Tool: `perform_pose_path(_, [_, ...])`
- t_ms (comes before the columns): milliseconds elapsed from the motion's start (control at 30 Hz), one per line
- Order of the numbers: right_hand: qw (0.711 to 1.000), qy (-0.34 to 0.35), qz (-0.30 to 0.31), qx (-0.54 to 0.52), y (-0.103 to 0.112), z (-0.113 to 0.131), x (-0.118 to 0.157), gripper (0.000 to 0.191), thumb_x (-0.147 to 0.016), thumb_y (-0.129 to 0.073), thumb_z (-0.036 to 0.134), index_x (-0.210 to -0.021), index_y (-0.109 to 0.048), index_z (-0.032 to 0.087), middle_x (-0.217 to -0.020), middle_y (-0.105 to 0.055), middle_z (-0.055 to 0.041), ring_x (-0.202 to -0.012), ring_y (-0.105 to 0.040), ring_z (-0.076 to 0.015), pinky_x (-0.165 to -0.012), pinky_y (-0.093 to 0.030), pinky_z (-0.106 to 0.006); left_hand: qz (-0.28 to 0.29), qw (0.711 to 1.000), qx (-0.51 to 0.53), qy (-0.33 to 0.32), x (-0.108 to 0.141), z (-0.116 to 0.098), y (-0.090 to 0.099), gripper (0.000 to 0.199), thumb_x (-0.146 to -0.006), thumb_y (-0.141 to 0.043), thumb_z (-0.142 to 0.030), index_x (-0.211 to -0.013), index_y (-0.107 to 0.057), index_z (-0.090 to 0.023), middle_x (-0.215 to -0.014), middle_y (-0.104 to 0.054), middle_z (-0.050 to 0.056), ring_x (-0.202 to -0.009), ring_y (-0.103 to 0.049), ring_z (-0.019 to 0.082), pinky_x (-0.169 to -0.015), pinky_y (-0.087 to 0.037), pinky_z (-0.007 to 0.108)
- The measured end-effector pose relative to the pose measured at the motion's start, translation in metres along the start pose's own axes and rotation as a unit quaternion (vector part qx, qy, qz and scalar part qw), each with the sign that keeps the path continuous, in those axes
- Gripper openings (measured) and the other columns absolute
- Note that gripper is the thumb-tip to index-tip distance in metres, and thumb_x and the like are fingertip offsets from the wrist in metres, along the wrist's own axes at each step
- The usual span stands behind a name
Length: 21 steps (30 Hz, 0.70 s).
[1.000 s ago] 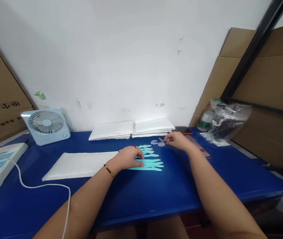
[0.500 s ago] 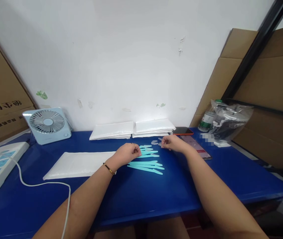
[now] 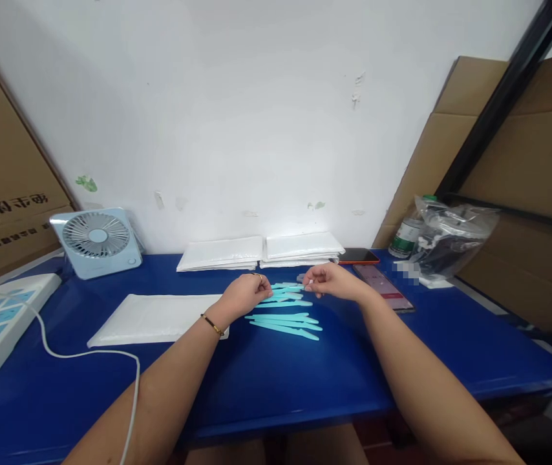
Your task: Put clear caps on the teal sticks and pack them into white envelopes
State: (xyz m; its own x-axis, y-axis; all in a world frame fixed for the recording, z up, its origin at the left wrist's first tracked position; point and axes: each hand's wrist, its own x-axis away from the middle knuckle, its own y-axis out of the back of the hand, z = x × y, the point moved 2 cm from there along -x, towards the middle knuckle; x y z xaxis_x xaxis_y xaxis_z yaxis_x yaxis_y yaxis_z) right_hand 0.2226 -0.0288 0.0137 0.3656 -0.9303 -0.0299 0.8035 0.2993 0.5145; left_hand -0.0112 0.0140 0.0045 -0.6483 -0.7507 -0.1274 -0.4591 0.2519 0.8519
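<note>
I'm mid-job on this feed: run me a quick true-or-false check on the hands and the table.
1. The left hand and right hand are at the farther turquoise sticks. True.
2. All the sticks lie in one bunch. False: the nearer group lies apart.
3. A white packet lies to the left of the sticks. True.
4. Only the right wrist wears something. False: a bracelet circles the left.
5. The fan is light blue. True.
</note>
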Motion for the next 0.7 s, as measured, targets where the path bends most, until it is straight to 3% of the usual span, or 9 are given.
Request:
perform_pose_path(133, [1.0, 0.004, 0.01, 0.014, -0.01, 0.003, -0.003, 0.025, -0.073, -0.064, 0.035, -0.086, -0.063, 0.015, -0.064, -0.061, -0.0008, -0.055, -0.057, -0.0117, -0.055, -0.046, -0.024, 0.005, 0.999, -0.034, -0.004, 0.001, -0.006, 0.0, 0.018, -0.079, -0.052, -0.035, -0.078, -0.062, -0.021, -0.073, -0.064, 0.0, -0.067, -0.057, 0.015, -0.053, -0.035, 0.023])
perform_pose_path(200, [0.999, 0.009, -0.006, 0.032, -0.004, 0.0, -0.002, 0.026, -0.074, -0.061, 0.035, -0.09, -0.064, 0.015, -0.066, -0.063, -0.0017, -0.056, -0.058, -0.0128, -0.056, -0.046, -0.024, -0.013, 0.998, -0.062, 0.004, 0.002, -0.008, 0.002, 0.017, -0.079, -0.052, -0.034, -0.081, -0.063, -0.021, -0.077, -0.064, 0.001, -0.071, -0.058, 0.016, -0.055, -0.036, 0.024])
perform_pose_path(267, [0.994, 0.007, -0.08, 0.08, 0.01, -0.008, 0.0, 0.026, -0.076, -0.058, 0.035, -0.091, -0.065, 0.015, -0.07, -0.065, -0.003, -0.058, -0.058, -0.0136, -0.056, -0.045, -0.025, -0.048, 0.996, -0.079, 0.005, 0.004, -0.01, 0.005, 0.017, -0.079, -0.053, -0.033, -0.086, -0.063, -0.022, -0.084, -0.064, 0.002, -0.079, -0.058, 0.017, -0.059, -0.038, 0.024])
perform_pose_path(333, [0.967, -0.013, -0.192, 0.167, 0.029, -0.02, 0.002, 0.023, -0.076, -0.056, 0.035, -0.086, -0.067, 0.016, -0.07, -0.065, -0.0034, -0.059, -0.057, -0.0148, -0.057, -0.044, -0.026, -0.066, 0.995, -0.072, -0.016, 0.006, -0.012, 0.008, 0.018, -0.078, -0.053, -0.034, -0.089, -0.063, -0.023, -0.091, -0.064, 0.002, -0.085, -0.057, 0.018, -0.064, -0.039, 0.025])
perform_pose_path(400, [0.935, -0.044, -0.251, 0.249, 0.041, -0.032, 0.003, 0.02, -0.076, -0.056, 0.032, -0.081, -0.068, 0.018, -0.069, -0.065, -0.0037, -0.064, -0.057, -0.0166, -0.061, -0.043, -0.027, -0.037, 0.996, -0.055, -0.051, 0.008, -0.016, 0.006, 0.019, -0.078, -0.055, -0.036, -0.086, -0.065, -0.024, -0.092, -0.063, 0.002, -0.084, -0.057, 0.017, -0.066, -0.04, 0.024])
perform_pose_path(533, [0.916, -0.078, -0.241, 0.313, 0.04, -0.05, -0.008, 0.02, -0.077, -0.054, 0.03, -0.082, -0.07, 0.018, -0.081, -0.067, -0.0059, -0.075, -0.058, -0.0183, -0.069, -0.042, -0.027, 0.055, 0.992, -0.045, -0.102, 0.009, -0.022, -0.006, 0.021, -0.073, -0.06, -0.039, -0.085, -0.069, -0.024, -0.089, -0.065, 0.002, -0.079, -0.058, 0.018, -0.062, -0.039, 0.024])
perform_pose_path(700, [0.907, -0.101, -0.225, 0.343, 0.031, -0.061, -0.023, 0.011, -0.072, -0.062, 0.025, -0.075, -0.068, 0.017, -0.083, -0.064, -0.0068, -0.079, -0.056, -0.0182, -0.072, -0.041, -0.026, 0.07, 0.993, -0.042, -0.088, 0.008, -0.024, -0.016, 0.014, -0.071, -0.063, -0.034, -0.078, -0.069, -0.023, -0.08, -0.066, 0.002, -0.071, -0.058, 0.016, -0.058, -0.035, 0.024])
